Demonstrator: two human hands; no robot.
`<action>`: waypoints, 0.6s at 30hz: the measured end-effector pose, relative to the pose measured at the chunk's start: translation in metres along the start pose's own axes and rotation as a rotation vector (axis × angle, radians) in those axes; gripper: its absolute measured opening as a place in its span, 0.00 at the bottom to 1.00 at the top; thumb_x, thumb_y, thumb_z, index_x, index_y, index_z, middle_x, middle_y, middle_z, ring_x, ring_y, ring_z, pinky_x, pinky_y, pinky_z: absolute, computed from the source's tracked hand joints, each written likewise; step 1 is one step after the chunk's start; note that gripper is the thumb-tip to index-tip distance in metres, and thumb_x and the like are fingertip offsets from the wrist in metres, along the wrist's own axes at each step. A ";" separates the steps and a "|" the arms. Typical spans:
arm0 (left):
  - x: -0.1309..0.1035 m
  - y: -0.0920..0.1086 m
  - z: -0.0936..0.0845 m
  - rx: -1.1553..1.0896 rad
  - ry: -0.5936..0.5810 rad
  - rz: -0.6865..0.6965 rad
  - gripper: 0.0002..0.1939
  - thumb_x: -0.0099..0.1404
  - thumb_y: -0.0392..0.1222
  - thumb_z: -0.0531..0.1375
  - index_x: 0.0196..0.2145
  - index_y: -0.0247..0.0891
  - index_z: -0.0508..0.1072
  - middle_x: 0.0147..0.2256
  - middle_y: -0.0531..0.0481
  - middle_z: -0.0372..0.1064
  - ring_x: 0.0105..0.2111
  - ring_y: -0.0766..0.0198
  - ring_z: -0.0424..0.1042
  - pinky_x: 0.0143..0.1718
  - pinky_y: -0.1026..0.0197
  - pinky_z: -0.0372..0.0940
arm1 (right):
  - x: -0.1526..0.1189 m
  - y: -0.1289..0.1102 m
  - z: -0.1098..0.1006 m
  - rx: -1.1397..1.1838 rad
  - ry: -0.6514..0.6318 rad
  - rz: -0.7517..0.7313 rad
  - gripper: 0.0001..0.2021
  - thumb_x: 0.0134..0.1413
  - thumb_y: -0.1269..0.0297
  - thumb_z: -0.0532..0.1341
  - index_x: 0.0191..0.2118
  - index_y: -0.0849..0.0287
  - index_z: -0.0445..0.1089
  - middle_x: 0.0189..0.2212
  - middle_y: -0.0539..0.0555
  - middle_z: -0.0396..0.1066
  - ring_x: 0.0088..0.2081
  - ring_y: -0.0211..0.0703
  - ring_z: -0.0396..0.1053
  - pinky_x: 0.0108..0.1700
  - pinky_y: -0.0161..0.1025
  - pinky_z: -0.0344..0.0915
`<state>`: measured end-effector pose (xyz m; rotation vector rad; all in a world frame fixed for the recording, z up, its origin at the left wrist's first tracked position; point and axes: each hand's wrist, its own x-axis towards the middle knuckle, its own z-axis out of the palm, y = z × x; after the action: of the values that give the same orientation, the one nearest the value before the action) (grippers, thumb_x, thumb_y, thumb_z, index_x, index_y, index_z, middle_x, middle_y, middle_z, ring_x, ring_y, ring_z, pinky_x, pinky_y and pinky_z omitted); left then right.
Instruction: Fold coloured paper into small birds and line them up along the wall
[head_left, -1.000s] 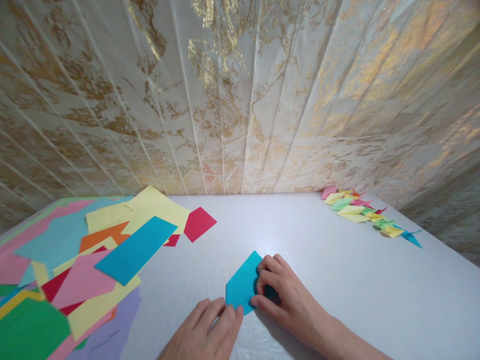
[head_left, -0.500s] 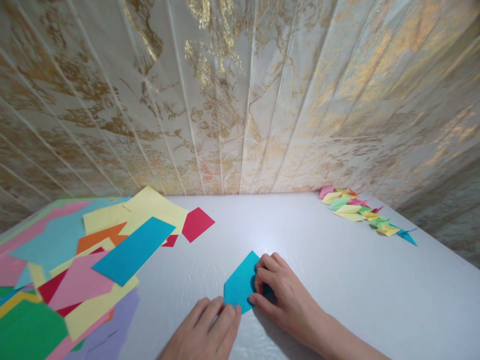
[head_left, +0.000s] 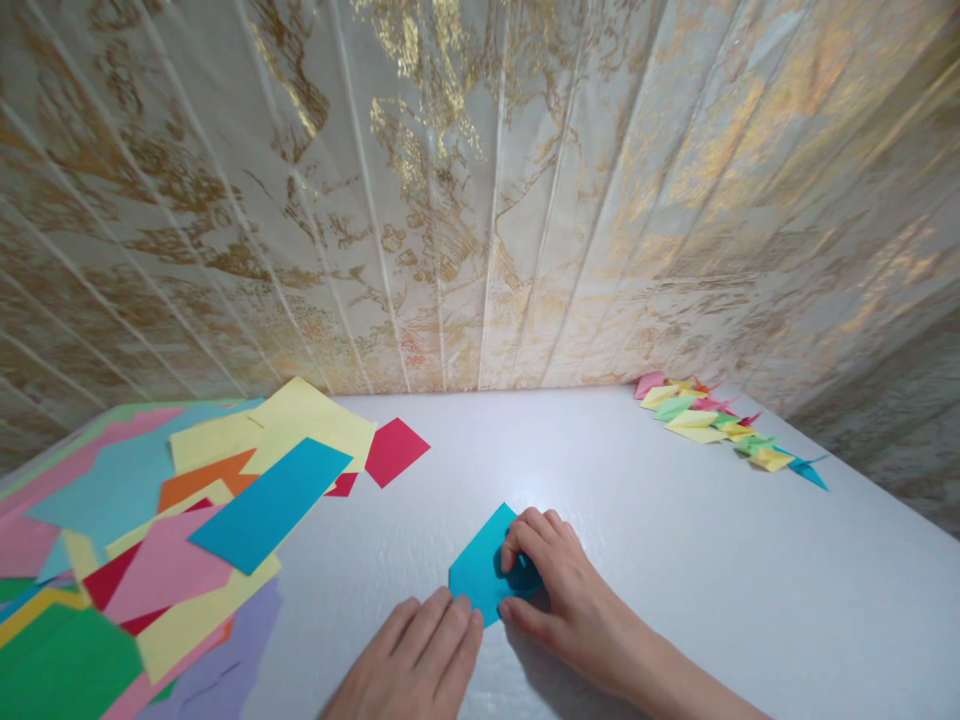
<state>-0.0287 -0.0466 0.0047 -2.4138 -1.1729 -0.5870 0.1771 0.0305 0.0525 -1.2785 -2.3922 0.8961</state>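
A small blue sheet of origami paper [head_left: 478, 568] with a pointed far end and folded-looking edges lies on the white table before me. My left hand [head_left: 420, 650] rests flat, its fingers side by side and their tips on the paper's near left edge. Over the right part of the paper my right hand [head_left: 551, 580] is curled, the index finger bent onto its surface and the thumb at its near edge. A gap shows between that thumb and index finger. The right hand covers the paper's right side, so any fold there is hidden.
Loose coloured paper pieces spread over the left of the table, with a blue rectangle [head_left: 271, 506] on top and a red square [head_left: 397, 453] beside them. Several small folded paper figures [head_left: 705, 425] stand in rows at the far right. A gold-patterned curtain [head_left: 450, 200] hangs behind.
My right index finger has shifted slightly left over the blue paper, and the gap to the thumb has widened. My left hand has barely moved.
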 end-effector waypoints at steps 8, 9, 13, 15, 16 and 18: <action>0.007 -0.014 -0.013 0.014 -0.090 0.145 0.16 0.75 0.38 0.50 0.52 0.41 0.74 0.54 0.52 0.75 0.53 0.63 0.72 0.54 0.58 0.60 | -0.004 0.036 -0.030 0.031 0.017 -0.030 0.21 0.39 0.85 0.54 0.38 0.55 0.65 0.39 0.52 0.67 0.42 0.49 0.61 0.46 0.47 0.58; 0.005 -0.012 -0.012 0.029 -0.092 0.132 0.15 0.75 0.40 0.50 0.52 0.40 0.73 0.53 0.51 0.76 0.52 0.62 0.72 0.52 0.57 0.60 | -0.003 0.041 -0.033 0.018 0.055 -0.019 0.21 0.38 0.86 0.53 0.37 0.55 0.64 0.39 0.52 0.68 0.43 0.49 0.62 0.47 0.47 0.58; -0.002 0.001 0.000 0.093 -0.088 0.075 0.14 0.73 0.40 0.54 0.52 0.39 0.72 0.47 0.49 0.79 0.42 0.59 0.75 0.45 0.57 0.63 | -0.001 0.040 -0.030 -0.008 0.204 -0.057 0.15 0.48 0.84 0.54 0.37 0.57 0.64 0.38 0.54 0.68 0.43 0.50 0.61 0.47 0.49 0.56; -0.002 0.004 0.004 0.101 -0.093 0.051 0.14 0.71 0.38 0.55 0.53 0.39 0.72 0.50 0.47 0.78 0.39 0.59 0.74 0.42 0.58 0.64 | -0.001 0.028 -0.018 0.010 0.166 -0.137 0.11 0.53 0.81 0.56 0.38 0.57 0.64 0.39 0.53 0.67 0.42 0.49 0.61 0.47 0.48 0.57; 0.000 0.004 0.004 0.091 -0.092 0.055 0.14 0.71 0.39 0.55 0.53 0.39 0.72 0.51 0.47 0.77 0.37 0.60 0.74 0.41 0.58 0.64 | -0.001 0.021 -0.012 0.019 0.144 -0.152 0.11 0.54 0.81 0.57 0.37 0.57 0.64 0.39 0.53 0.67 0.42 0.49 0.61 0.46 0.47 0.57; 0.004 0.001 0.001 0.046 -0.057 0.071 0.15 0.73 0.40 0.53 0.52 0.37 0.72 0.53 0.47 0.76 0.34 0.62 0.72 0.37 0.59 0.64 | 0.000 0.010 -0.001 0.029 0.108 -0.132 0.10 0.54 0.80 0.60 0.36 0.57 0.63 0.38 0.52 0.67 0.41 0.47 0.61 0.45 0.46 0.57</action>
<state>-0.0250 -0.0436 0.0056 -2.4372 -1.1062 -0.4670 0.1840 0.0344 0.0467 -1.1146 -2.3401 0.7999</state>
